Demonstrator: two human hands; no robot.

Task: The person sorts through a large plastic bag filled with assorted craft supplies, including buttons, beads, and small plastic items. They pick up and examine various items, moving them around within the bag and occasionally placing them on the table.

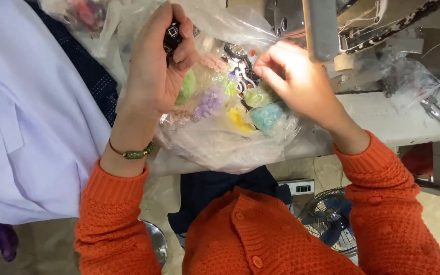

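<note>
A clear plastic bag [220,145] lies on the table edge in front of me, filled with small fluffy pieces in green, purple, yellow and teal and some metal clasps. My left hand [159,66] is closed around a small black object [172,36] held over the bag's left side. My right hand [294,76] pinches at the bag's top right, fingertips near the metal clasps [240,63]. A red cord bracelet with green beads [133,152] circles my left wrist. Orange knitted sleeves cover both arms.
A white garment [21,117] over dark blue fabric [95,76] lies at left. A sewing machine [332,25] stands at top right on a white table [383,114], with another clear bag [408,76] and metal clips [439,112]. A fan [327,219] sits on the floor.
</note>
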